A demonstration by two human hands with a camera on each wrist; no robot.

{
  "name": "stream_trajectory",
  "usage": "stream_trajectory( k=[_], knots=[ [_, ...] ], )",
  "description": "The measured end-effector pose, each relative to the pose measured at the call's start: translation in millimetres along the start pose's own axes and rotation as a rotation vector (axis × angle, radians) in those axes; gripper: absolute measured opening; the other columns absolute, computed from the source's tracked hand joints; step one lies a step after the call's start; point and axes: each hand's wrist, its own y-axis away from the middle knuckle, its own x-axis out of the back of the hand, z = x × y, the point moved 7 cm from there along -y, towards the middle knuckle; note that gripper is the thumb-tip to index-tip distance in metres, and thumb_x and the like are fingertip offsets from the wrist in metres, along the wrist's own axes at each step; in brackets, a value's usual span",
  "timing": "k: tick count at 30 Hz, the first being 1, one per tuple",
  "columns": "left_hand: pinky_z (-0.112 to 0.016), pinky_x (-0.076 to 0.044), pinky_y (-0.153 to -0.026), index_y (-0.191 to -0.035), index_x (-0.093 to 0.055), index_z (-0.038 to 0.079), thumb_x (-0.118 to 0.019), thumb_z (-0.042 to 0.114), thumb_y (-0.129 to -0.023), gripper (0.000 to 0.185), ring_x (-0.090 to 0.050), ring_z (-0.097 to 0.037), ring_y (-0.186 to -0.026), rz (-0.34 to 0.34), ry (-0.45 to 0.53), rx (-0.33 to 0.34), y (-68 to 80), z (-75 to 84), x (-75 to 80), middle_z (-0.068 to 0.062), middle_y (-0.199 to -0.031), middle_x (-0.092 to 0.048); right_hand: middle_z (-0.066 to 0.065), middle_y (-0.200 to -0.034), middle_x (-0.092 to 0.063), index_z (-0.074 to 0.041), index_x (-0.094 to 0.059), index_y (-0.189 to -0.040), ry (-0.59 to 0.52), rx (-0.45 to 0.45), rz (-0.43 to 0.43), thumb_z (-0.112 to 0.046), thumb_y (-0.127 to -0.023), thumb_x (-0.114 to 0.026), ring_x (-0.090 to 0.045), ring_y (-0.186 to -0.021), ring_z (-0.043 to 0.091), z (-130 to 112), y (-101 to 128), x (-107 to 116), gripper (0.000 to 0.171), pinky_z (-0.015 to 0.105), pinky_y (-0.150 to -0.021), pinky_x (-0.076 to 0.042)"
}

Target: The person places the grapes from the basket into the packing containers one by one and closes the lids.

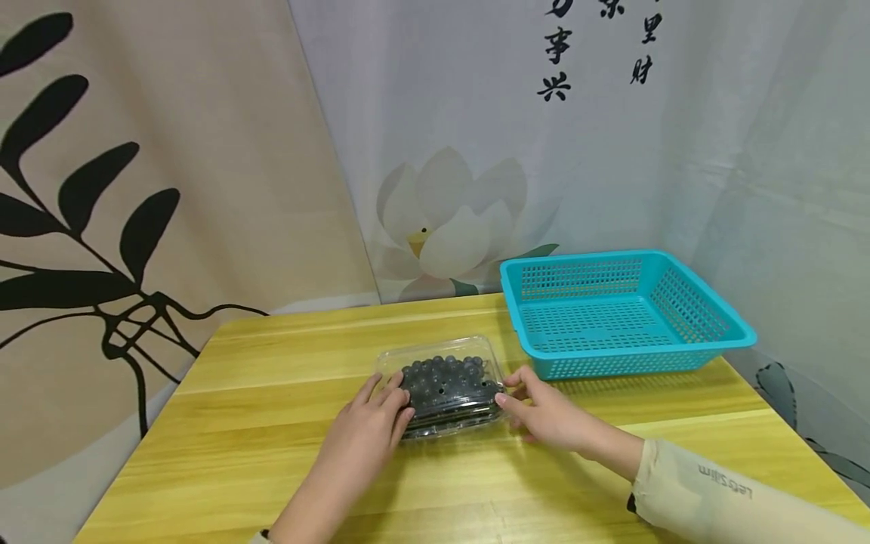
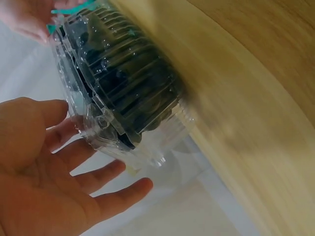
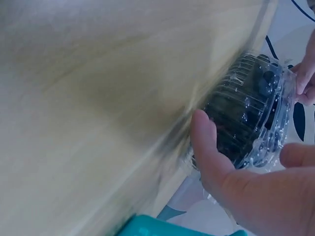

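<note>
A clear plastic clamshell box (image 1: 448,425) filled with dark, round, berry-like fruits (image 1: 445,372) sits on the wooden table, its lid closed over them. At its left end, my left hand (image 1: 370,415) touches the box with extended fingers. In the left wrist view those fingers (image 2: 106,177) are spread and only slightly bent beside the ribbed box (image 2: 123,69). My right hand (image 1: 547,414) is at the right end, its thumb against the box edge. Seen from the right wrist, thumb and index finger (image 3: 204,130) stand well apart around the corner of the box (image 3: 246,108).
A turquoise perforated plastic basket (image 1: 625,353) stands at the back right of the table (image 1: 272,423), just beyond my right hand. Behind the table hangs a printed curtain (image 1: 435,91) with a lotus and dark leaves.
</note>
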Motion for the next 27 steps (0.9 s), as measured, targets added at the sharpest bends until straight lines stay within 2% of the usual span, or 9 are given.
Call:
stream_trajectory(
  k=[4, 7, 11, 14, 17, 18, 20, 22, 27],
  knots=[
    [-0.065, -0.050, -0.114, -0.130, -0.072, 0.014, -0.061, 0.033, -0.110, 0.031, -0.043, -0.044, -0.155, -0.032, 0.081, 0.042, 1.0, -3.5, -3.0, -0.011, -0.165, -0.051, 0.017, -0.120, -0.066, -0.006, -0.047, -0.143, 0.034, 0.046, -0.026, -0.014, -0.108, -0.061, -0.067, -0.083, 0.025, -0.3, 2.9, 2.0, 0.040, 0.037, -0.066, -0.061],
    [-0.064, -0.059, -0.101, -0.141, -0.068, 0.016, -0.057, 0.032, -0.112, 0.035, -0.033, -0.049, -0.158, -0.084, 0.181, 0.122, 4.7, -9.3, -6.4, -0.021, -0.173, -0.033, 0.021, -0.114, -0.066, -0.004, -0.044, -0.146, -0.005, 0.060, -0.038, -0.006, -0.105, -0.061, -0.068, -0.080, 0.026, -0.3, 2.2, 3.3, 0.045, 0.038, -0.067, -0.064],
    [-0.072, -0.054, -0.101, -0.154, -0.059, 0.031, -0.044, 0.024, -0.114, 0.043, -0.023, -0.058, -0.158, -0.191, 0.372, 0.263, 11.8, -22.4, -10.2, -0.032, -0.175, -0.013, 0.023, -0.109, -0.067, -0.005, -0.038, -0.150, -0.066, 0.049, -0.043, -0.001, -0.102, -0.059, -0.068, -0.076, 0.027, 0.7, -0.2, 4.8, 0.053, 0.039, -0.066, -0.064],
    [-0.058, -0.062, -0.084, -0.156, -0.053, 0.041, -0.038, 0.018, -0.113, 0.051, -0.071, -0.048, -0.107, -0.283, 0.535, 0.304, 12.5, -31.4, -14.8, -0.033, -0.163, -0.043, 0.024, -0.110, -0.067, -0.005, -0.031, -0.154, -0.097, 0.016, -0.041, 0.001, -0.100, -0.058, -0.069, -0.076, 0.028, 3.6, -1.0, 5.1, 0.060, 0.040, -0.065, -0.065],
    [-0.029, -0.044, -0.047, -0.157, -0.052, 0.039, -0.040, 0.013, -0.112, 0.053, -0.043, -0.019, -0.049, -0.337, 0.659, 0.260, 9.8, -35.1, -18.0, -0.026, -0.126, -0.069, 0.024, -0.114, -0.067, -0.004, -0.027, -0.156, -0.128, -0.026, -0.036, 0.001, -0.098, -0.059, -0.069, -0.077, 0.029, 6.8, -0.8, 5.2, 0.066, 0.041, -0.064, -0.065],
    [-0.025, -0.035, -0.042, -0.157, -0.052, 0.037, -0.042, 0.012, -0.111, 0.054, -0.029, -0.013, -0.046, -0.350, 0.697, 0.244, 9.0, -35.9, -19.1, -0.019, -0.115, -0.070, 0.025, -0.116, -0.067, -0.002, -0.027, -0.156, -0.138, -0.038, -0.036, 0.000, -0.098, -0.060, -0.070, -0.077, 0.029, 7.6, -0.7, 5.1, 0.067, 0.042, -0.065, -0.066],
    [-0.019, -0.034, -0.043, -0.158, -0.052, 0.034, -0.047, 0.008, -0.108, 0.056, -0.032, -0.010, -0.048, -0.365, 0.744, 0.207, 8.2, -37.2, -19.7, -0.015, -0.096, -0.064, 0.025, -0.117, -0.068, 0.002, -0.029, -0.155, -0.151, -0.061, -0.043, -0.003, -0.098, -0.060, -0.070, -0.077, 0.029, 9.3, -0.1, 4.6, 0.065, 0.043, -0.065, -0.066],
    [-0.018, -0.039, -0.046, -0.159, -0.052, 0.032, -0.053, 0.006, -0.107, 0.058, -0.039, -0.010, -0.054, -0.384, 0.806, 0.201, 8.8, -39.0, -20.8, -0.013, -0.103, -0.065, 0.025, -0.116, -0.068, 0.006, -0.034, -0.150, -0.156, -0.079, -0.057, -0.005, -0.099, -0.059, -0.071, -0.077, 0.028, 10.5, 0.9, 3.7, 0.058, 0.043, -0.065, -0.067],
    [-0.022, -0.048, -0.053, -0.161, -0.049, 0.031, -0.056, 0.003, -0.107, 0.061, -0.053, -0.017, -0.068, -0.440, 0.953, 0.272, 12.5, -43.3, -25.0, -0.004, -0.081, -0.050, 0.024, -0.108, -0.069, 0.009, -0.053, -0.128, -0.159, -0.108, -0.120, -0.012, -0.104, -0.055, -0.070, -0.076, 0.025, 12.2, 2.6, -1.0, 0.032, 0.039, -0.066, -0.067]
  ],
)
